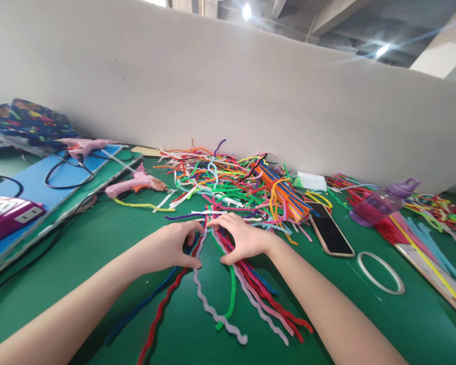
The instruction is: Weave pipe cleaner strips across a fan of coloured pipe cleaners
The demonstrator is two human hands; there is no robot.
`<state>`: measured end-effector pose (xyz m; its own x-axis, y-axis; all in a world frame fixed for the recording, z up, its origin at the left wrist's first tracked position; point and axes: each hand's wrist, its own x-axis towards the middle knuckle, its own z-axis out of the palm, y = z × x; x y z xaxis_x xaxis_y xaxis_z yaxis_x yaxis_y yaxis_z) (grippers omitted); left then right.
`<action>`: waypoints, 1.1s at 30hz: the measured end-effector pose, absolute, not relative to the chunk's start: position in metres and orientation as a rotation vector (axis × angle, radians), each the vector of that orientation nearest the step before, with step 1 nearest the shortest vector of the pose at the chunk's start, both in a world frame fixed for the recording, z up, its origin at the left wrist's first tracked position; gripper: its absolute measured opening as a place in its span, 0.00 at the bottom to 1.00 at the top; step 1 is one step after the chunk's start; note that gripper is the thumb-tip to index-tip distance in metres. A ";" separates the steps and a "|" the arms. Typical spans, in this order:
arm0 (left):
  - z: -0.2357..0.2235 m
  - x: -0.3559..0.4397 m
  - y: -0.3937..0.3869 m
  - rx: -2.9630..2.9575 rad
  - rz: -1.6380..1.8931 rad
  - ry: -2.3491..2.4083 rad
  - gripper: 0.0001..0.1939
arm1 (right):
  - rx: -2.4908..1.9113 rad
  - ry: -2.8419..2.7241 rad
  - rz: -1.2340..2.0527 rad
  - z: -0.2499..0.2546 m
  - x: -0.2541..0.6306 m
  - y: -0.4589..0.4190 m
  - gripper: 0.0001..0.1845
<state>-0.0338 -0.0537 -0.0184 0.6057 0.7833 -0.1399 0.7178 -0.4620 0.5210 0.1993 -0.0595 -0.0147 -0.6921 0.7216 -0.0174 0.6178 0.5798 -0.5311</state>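
Where two hands meet at a bundle of fuzzy strands fanned across the worktop (403,324), the left hand (171,246) and right hand (247,238) curve inward, thumb and forefinger parted on each, touching the strands (266,293). Beyond lies a tangled, multicoloured pile (220,182). Any lettering on the nearer pink glue gun (135,183), phone (330,228) or purple bottle (380,205) is too small to read. The green surface ends at a pale partition (228,86), below a lit grey ceiling (334,25).
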 end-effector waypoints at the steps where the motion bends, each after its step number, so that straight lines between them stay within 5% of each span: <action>1: -0.018 -0.034 -0.053 2.289 0.166 1.177 0.29 | -1.115 -2.605 0.759 -0.015 0.199 -0.060 0.43; 12: -0.022 -0.016 -0.067 2.388 0.275 1.493 0.18 | -1.265 -2.280 0.455 -0.032 0.174 -0.064 0.06; 20: -0.025 -0.019 -0.068 2.486 0.222 1.413 0.12 | -1.249 -2.366 0.056 -0.038 0.164 -0.070 0.07; 33: -0.026 -0.017 -0.065 2.448 0.212 1.507 0.07 | -1.291 -2.329 0.152 -0.041 0.163 -0.065 0.03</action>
<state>-0.0171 -0.0651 -0.0256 0.4516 0.8921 -0.0113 0.8545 -0.4289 0.2929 0.1626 -0.0652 -0.0414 -0.4468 0.8246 0.3471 0.7726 0.5512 -0.3150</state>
